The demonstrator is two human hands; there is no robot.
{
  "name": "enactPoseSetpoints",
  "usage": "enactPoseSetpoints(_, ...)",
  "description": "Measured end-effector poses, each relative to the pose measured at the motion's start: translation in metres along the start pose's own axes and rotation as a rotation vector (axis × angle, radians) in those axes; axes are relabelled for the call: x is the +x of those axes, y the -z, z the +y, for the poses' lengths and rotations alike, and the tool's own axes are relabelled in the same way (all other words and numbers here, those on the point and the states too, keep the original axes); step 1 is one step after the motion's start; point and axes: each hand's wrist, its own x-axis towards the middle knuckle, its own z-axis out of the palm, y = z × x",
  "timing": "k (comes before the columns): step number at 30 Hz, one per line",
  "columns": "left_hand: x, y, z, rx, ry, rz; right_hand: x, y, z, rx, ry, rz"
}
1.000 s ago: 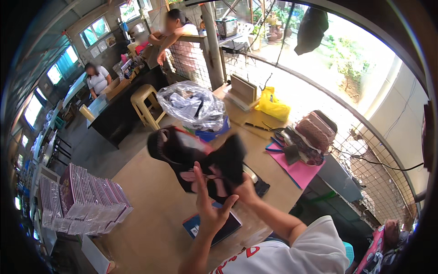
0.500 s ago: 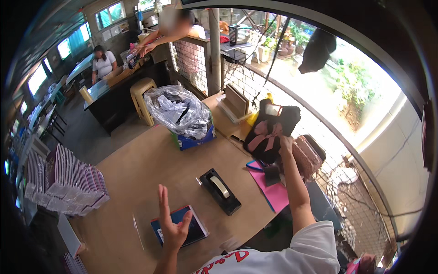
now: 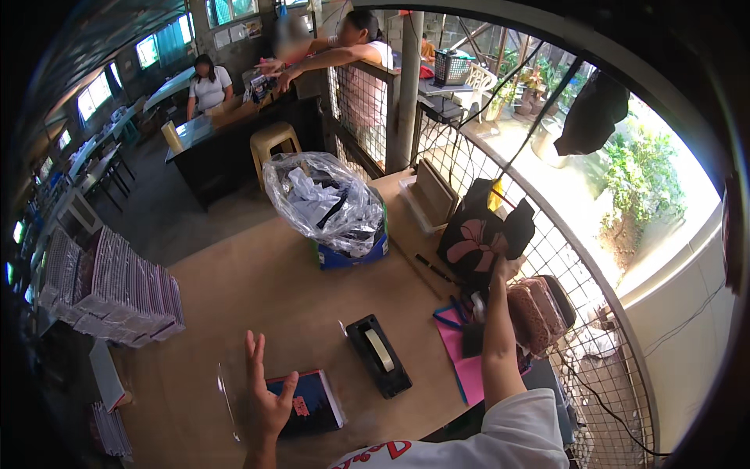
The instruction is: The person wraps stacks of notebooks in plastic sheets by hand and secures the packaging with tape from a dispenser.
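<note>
While my right hand (image 3: 508,268) pinches the black bag (image 3: 478,238) at two o'clock, I judge grip done, release not yet | bag resting or lifted: cannot tell | left hand (image 3: 270,405) spread, empty, near the book (image 3: 319,405) at six

Small workshop, by look of it, open-sided. Broad brown desk (image 3: 234,289) below left fingers (image 3: 256,359); black tape dispenser (image 3: 379,356) to their right, plastic-wrapped booklet stacks (image 3: 113,293) off to their left. Past right fingers (image 3: 508,270), wire-mesh wall (image 3: 605,406), sunlit plants (image 3: 641,187) outside. Well ahead of left fingers, person (image 3: 209,92) at second desk (image 3: 250,160), windows (image 3: 94,98) along wall.
</note>
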Motion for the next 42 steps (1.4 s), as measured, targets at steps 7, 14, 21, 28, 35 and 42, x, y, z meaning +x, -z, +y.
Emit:
enactPoseSetpoints(7,-0.015,0.006,-0.002,0.019,0.097,0.052,-0.087,0.051,-0.091,0.016,0.683,0.119)
enactPoseSetpoints(14,-0.038,0.055,-0.087,0.024,0.161,0.393,-0.119,0.08,-0.129,0.049,0.993,-0.223)
enactPoseSetpoints(21,-0.162,0.049,-0.201,-0.245,0.581,0.441,-0.347,0.222,-0.157,0.503,0.567,-1.465)
enactPoseSetpoints(28,-0.247,0.047,-0.233,0.475,0.394,0.09,-0.454,0.234,-0.067,0.246,0.343,-1.429)
enactPoseSetpoints(35,-0.242,0.061,-0.236,0.321,0.235,0.343,-0.469,0.204,-0.035,0.036,0.219,-1.41)
enactPoseSetpoints(42,-0.202,0.047,-0.27,0.254,0.134,0.26,-0.473,0.176,-0.043,-0.01,0.39,-1.225)
